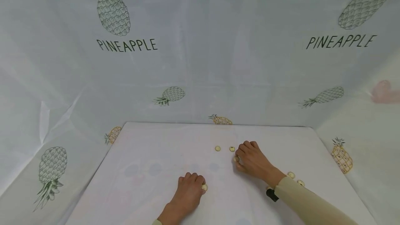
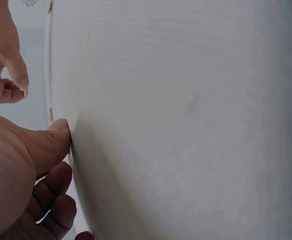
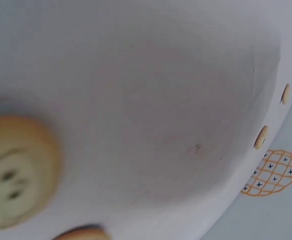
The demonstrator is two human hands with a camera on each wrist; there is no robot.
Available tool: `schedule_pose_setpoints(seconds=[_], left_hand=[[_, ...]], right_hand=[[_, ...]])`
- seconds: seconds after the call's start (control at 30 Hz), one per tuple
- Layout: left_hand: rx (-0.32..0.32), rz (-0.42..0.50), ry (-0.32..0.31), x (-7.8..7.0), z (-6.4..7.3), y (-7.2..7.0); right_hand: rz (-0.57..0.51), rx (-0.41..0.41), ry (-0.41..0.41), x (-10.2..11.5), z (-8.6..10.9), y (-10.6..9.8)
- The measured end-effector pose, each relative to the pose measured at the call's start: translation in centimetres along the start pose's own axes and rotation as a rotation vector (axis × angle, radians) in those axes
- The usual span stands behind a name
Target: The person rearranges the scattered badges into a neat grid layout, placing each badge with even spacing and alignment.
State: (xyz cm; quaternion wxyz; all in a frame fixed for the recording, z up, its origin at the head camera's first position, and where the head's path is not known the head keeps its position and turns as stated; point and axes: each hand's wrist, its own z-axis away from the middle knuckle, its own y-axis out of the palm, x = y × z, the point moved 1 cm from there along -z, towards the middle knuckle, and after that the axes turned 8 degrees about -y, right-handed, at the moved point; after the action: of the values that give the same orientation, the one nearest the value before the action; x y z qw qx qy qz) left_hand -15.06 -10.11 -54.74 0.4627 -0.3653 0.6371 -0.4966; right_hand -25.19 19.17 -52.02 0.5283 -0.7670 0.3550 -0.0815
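Observation:
My left hand (image 1: 189,192) is low over the white table and pinches a small round wooden disc (image 1: 204,187) at its thumb side. In the left wrist view only a thin edge of that disc (image 2: 42,176) shows between thumb and curled fingers. Farther forward and right, my right hand (image 1: 252,159) pinches another wooden disc (image 1: 236,159) between thumb and fingers. Just beyond it lie two more discs, one (image 1: 232,149) near the fingertips and one (image 1: 217,148) to its left. Up close in the right wrist view, a disc (image 3: 18,170) bears a face-like print.
Two discs (image 1: 291,175) (image 1: 301,183) lie on the table right of my right wrist, and another is mostly hidden under it. A black wrist camera (image 1: 272,195) hangs there. A pineapple-print sheet (image 1: 206,61) rises behind the table's far edge.

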Motion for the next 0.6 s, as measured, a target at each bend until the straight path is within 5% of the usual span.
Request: schedule_pose_setpoints(seconds=[0.23,0.6], left_hand=[[-0.019,-0.013,0.015,-0.1,0.1,-0.3],[-0.043,-0.026,0.018,0.0,0.1,-0.3]], right_hand=[[0.009,-0.024,0.001,0.0,-2.2,1.1],[-0.053,0.052,0.037,0.4,-6.2,2.6]])
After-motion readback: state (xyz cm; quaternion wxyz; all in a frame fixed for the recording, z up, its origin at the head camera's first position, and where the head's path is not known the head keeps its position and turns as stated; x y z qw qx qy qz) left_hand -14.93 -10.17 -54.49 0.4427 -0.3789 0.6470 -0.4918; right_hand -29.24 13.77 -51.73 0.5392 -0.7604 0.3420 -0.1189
